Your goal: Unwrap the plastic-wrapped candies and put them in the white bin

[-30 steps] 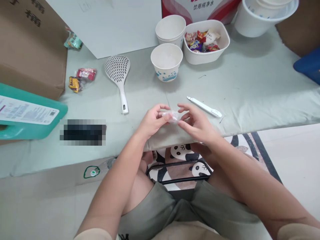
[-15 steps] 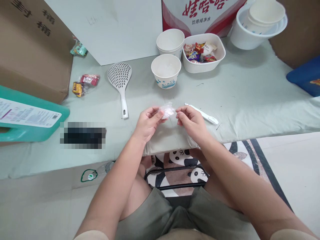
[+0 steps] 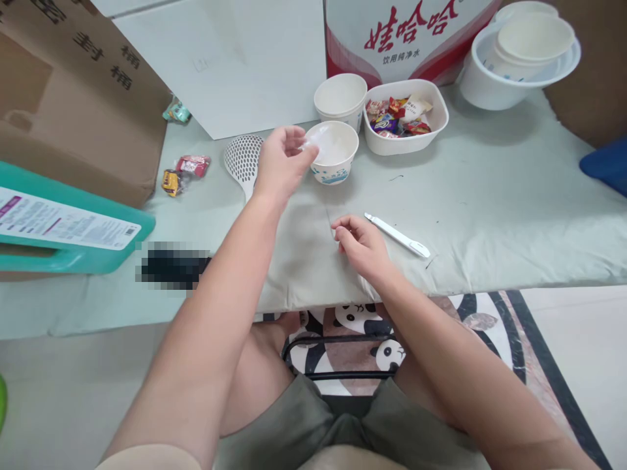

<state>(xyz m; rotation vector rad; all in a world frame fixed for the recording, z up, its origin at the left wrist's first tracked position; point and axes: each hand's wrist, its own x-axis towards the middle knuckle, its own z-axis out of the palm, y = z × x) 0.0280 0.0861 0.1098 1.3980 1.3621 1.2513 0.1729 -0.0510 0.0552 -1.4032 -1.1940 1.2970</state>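
My left hand [image 3: 284,163] is at the left rim of the front paper bowl [image 3: 334,173], its thumb and fingers closed on a crumpled clear plastic wrapper [image 3: 321,138] over the bowl's mouth. Lower down, my right hand [image 3: 360,245] hovers near the table's front edge with fingers curled and tips pinched. A faint thin line shows at those fingertips; I cannot make out what it is. Just right of this hand lies a white utility knife [image 3: 398,235]. Partly behind my left hand is a white slotted skimmer [image 3: 241,160], its handle hidden by the arm.
More paper bowls [image 3: 340,94] stand behind the front one. Beside them a white tub [image 3: 406,143] holds wrapped candies. Two wrapped snacks [image 3: 193,165] lie at left, near a teal jug [image 3: 108,228] and a blurred dark object [image 3: 171,266]. A large white bowl [image 3: 494,91] holds paper bowls.
My left hand has moved up and forward with the plastic wrapper, from in front of my right hand to the paper bowl. My right hand has stayed near the knife. The view has shifted slightly.
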